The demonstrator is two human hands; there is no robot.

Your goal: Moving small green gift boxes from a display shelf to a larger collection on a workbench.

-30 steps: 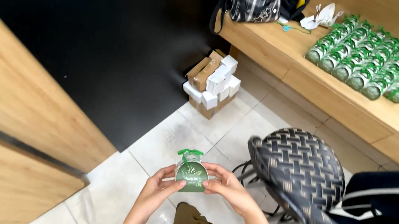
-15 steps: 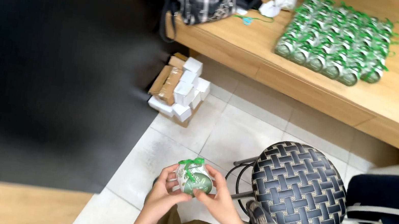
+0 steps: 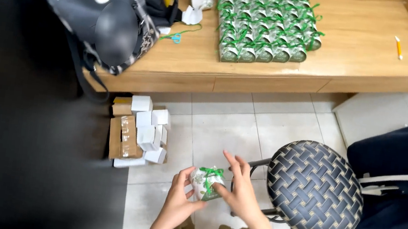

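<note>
Both hands, left hand (image 3: 179, 203) and right hand (image 3: 240, 190), fingers clamped on a small gift box (image 3: 204, 181) (green ribbon (image 3: 212, 173) being tied); bow needs tightening.

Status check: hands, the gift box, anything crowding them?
Left hand and right hand both grip small gift box with green ribbon. Woven stool sits right of the hands, apart.

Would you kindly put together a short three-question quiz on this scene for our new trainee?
1. True or false: both hands, left hand and right hand, hold the small gift box.
2. What colour is its ribbon?
3. The finished boxes stand on: A) the woven stool, B) the wooden bench, C) the floor.

Key: 1 true; 2 green; 3 B.
</note>
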